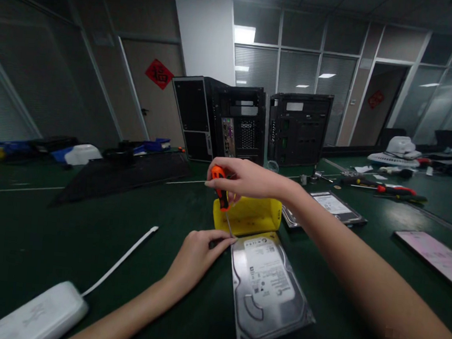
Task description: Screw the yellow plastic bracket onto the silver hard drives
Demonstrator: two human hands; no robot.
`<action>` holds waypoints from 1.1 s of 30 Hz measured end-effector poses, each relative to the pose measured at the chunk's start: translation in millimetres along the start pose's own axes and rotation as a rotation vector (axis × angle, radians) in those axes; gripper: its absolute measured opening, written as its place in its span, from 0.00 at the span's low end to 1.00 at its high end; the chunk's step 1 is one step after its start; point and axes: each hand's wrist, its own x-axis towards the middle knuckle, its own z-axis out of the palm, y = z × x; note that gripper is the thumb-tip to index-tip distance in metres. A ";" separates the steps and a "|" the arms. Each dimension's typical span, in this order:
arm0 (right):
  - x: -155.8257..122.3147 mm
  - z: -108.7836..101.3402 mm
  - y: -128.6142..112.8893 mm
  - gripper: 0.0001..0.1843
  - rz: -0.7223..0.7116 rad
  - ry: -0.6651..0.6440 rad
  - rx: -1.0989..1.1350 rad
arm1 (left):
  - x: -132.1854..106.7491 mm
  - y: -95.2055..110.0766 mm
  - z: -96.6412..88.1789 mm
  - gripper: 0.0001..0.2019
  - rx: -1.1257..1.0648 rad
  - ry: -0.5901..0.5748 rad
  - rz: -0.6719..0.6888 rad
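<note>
A silver hard drive [251, 309] with a white label lies flat on the green table in front of me. My right hand [235, 178] is closed around the orange and black handle of a screwdriver [224, 200], held upright. Its thin shaft slants down to the drive's far left corner. Beside that tip, my left hand [203, 249] has its fingers together at the same corner; whether they pinch the drive's edge or a small screw is hidden. Just behind the drive sits a yellow plastic container [253, 219], partly covered by my right hand.
A second hard drive [335, 208] lies to the right, near a pink phone-like slab [435, 256]. Pliers and other tools [394, 190] are farther right. Computer cases [193, 114] stand at the back. A white power strip [39, 314] with a cable tie is at lower left.
</note>
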 end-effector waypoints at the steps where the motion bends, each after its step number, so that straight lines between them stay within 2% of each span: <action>1: 1.3 -2.0 -1.0 0.12 0.008 -0.034 0.026 | 0.1 -0.6 0.2 0.14 0.007 0.000 -0.004; 6: 7.8 -8.1 -3.0 0.08 0.065 -0.173 0.157 | -0.2 -4.6 1.1 0.15 0.020 -0.005 -0.011; 11: 12.8 -7.8 0.6 0.07 0.061 -0.218 0.220 | -1.2 -4.8 1.4 0.15 0.001 -0.009 -0.019; 19: 6.4 -10.6 0.4 0.14 0.113 -0.188 0.221 | 2.4 -2.4 0.9 0.16 -0.129 -0.046 -0.059; 24: 5.0 -10.7 1.0 0.12 0.103 -0.145 0.102 | 4.3 -5.9 -1.7 0.18 -0.278 -0.121 -0.091; 28: 5.1 -11.3 0.6 0.13 0.103 -0.173 0.068 | 4.2 -9.7 -1.3 0.19 -0.292 -0.115 -0.119; 33: 2.3 -15.4 -1.1 0.10 0.151 -0.214 0.132 | 3.3 -10.6 0.2 0.18 -0.352 -0.133 -0.116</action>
